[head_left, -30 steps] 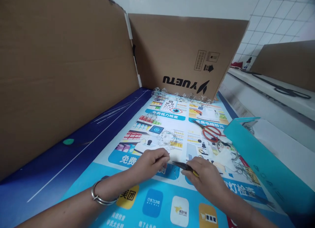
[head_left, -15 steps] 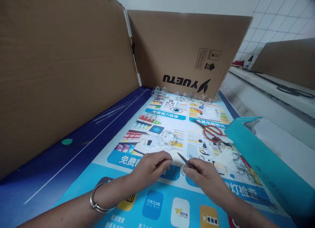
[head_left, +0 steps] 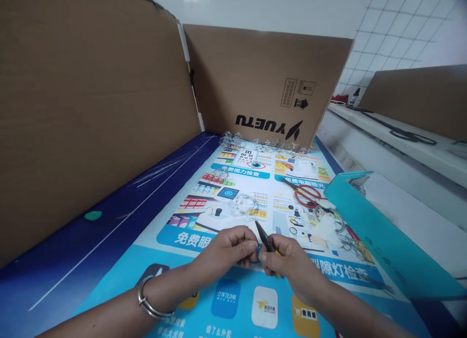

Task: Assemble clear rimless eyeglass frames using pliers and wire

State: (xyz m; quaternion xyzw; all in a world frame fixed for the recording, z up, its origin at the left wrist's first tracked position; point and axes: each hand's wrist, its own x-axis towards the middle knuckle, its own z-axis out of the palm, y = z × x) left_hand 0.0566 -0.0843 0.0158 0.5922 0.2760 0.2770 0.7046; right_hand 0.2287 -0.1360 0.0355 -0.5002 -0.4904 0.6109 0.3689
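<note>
My right hand (head_left: pixel 288 260) is closed around dark-jawed pliers (head_left: pixel 264 237) with a bit of yellow handle showing; their narrow tip points up and to the left. Close beside it, my left hand (head_left: pixel 235 248) has its fingers pinched together, and what they hold is too small to make out. A metal bangle circles my left wrist. Just beyond the hands, a loose tangle of thin wire (head_left: pixel 245 204) lies on the printed sheet (head_left: pixel 204 275). Red-handled scissors (head_left: pixel 308 196) rest further right.
A coil of wire (head_left: pixel 339 221) and more loose strands lie by a turquoise box (head_left: pixel 365 231) at right. Wire tangles (head_left: pixel 262 146) line the foot of the rear cardboard panel (head_left: pixel 255 75). Another cardboard panel (head_left: pixel 91 109) stands at left, near a green spot (head_left: pixel 93 215).
My right hand has brought the pliers left, close against my left hand, and their tip now points more steeply upward. The view has shifted slightly.
</note>
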